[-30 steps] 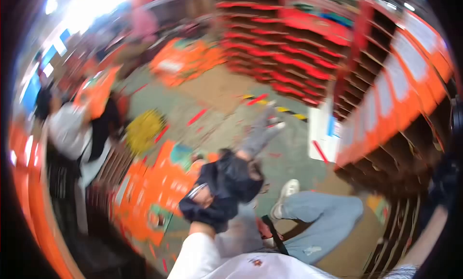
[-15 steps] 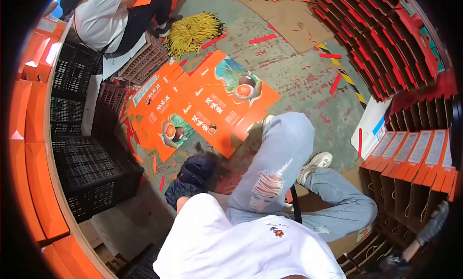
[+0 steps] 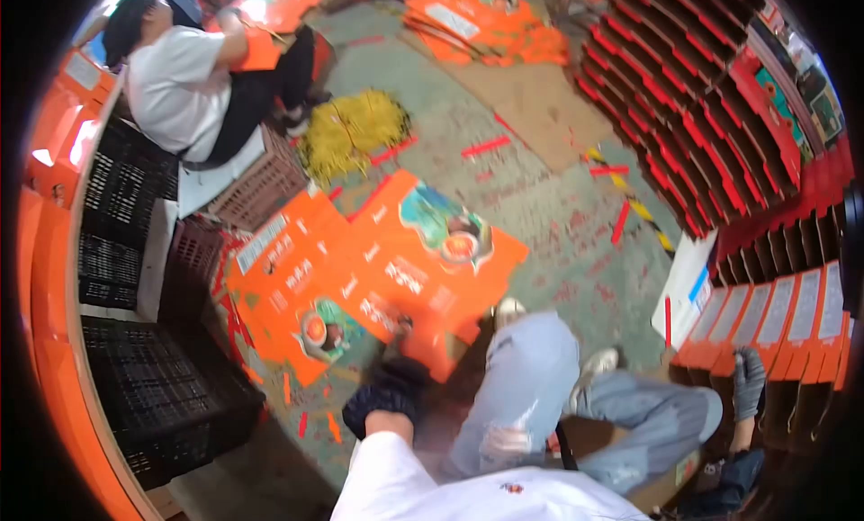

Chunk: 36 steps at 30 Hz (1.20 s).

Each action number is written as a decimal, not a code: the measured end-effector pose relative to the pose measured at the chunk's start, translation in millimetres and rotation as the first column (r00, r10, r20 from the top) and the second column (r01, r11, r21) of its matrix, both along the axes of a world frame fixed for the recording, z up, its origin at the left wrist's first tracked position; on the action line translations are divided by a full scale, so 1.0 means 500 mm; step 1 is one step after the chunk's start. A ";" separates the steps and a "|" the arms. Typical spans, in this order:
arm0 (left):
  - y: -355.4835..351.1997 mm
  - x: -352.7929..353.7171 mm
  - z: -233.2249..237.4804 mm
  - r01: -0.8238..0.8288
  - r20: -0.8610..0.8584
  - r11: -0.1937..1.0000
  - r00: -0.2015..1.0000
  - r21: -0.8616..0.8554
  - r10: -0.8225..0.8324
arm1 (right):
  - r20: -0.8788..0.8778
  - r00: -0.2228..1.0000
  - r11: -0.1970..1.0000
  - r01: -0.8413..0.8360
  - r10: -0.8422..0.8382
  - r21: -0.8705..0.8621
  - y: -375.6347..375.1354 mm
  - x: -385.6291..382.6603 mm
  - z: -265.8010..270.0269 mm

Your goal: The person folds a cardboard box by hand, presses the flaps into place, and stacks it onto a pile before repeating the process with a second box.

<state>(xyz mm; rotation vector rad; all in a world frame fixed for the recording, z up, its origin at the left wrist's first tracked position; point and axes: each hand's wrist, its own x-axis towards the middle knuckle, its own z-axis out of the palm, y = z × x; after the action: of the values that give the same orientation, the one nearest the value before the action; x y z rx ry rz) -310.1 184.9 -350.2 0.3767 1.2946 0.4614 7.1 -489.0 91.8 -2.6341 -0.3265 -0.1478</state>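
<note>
A flat orange printed carton blank (image 3: 342, 251) lies unfolded on the floor in front of me, showing fruit pictures and white lettering. My left hand (image 3: 396, 341), dark-gloved below a dark sleeve cover, reaches over its near edge; motion smears the fingers, and their grip cannot be made out. Far to the right, my right hand (image 3: 748, 386) wears a grey striped glove, its fingers stretched out against the front of a row of folded orange cartons (image 3: 765, 314) with white labels.
Black plastic crates (image 3: 162, 386) stand at the left. A yellow bundle of cords (image 3: 355, 134) lies beyond the blank. A seated person (image 3: 180, 80) holds an orange piece at upper left. Folded cartons (image 3: 684, 89) are stacked at upper right; more orange blanks (image 3: 486, 26) lie on brown cardboard (image 3: 522, 107).
The view has tilted up, so the floor items sit lower. My left hand has moved forward over the blank's near edge. My right hand has come up to the folded cartons.
</note>
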 end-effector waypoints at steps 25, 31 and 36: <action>-0.182 0.472 0.765 0.213 0.515 0.637 0.428 0.741 -0.743 | -0.284 0.811 0.650 -0.150 0.512 0.745 0.267 0.056 -0.160; -0.303 0.576 0.834 0.314 0.617 0.651 0.214 0.691 -0.757 | 0.121 0.882 0.597 -0.404 0.455 0.693 0.319 0.123 -0.139; -0.429 0.574 0.846 0.414 0.624 0.648 0.214 0.640 -0.752 | -0.072 0.988 0.075 0.062 0.134 0.995 0.334 0.089 0.044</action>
<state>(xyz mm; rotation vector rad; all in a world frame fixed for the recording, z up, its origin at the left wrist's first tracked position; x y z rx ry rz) -23.0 -29.7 72.9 0.7867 -0.0541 0.1188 51.5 -322.2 113.6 -1.1426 -0.1198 -0.0959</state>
